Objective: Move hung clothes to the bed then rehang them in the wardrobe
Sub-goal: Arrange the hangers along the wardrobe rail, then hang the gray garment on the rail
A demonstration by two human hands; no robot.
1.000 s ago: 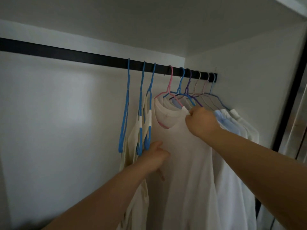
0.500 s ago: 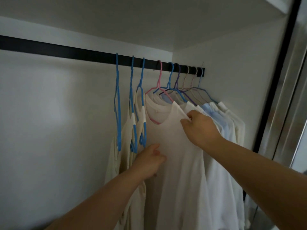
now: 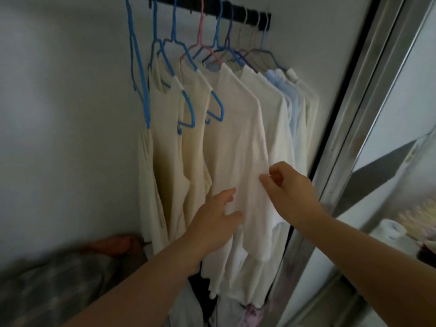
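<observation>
While right hand fingers pinch white shirt sleeve edge, left hand fingers spread flat: smooth downward gently, keep pink hanger level.

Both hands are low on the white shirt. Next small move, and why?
Probably let go with the right hand, which pinches the white shirt at its side edge while the left hand rests flat on it. The shirt already hangs on its pink hanger.

Dim white wardrobe wall, metal-framed sliding door at right.
</observation>
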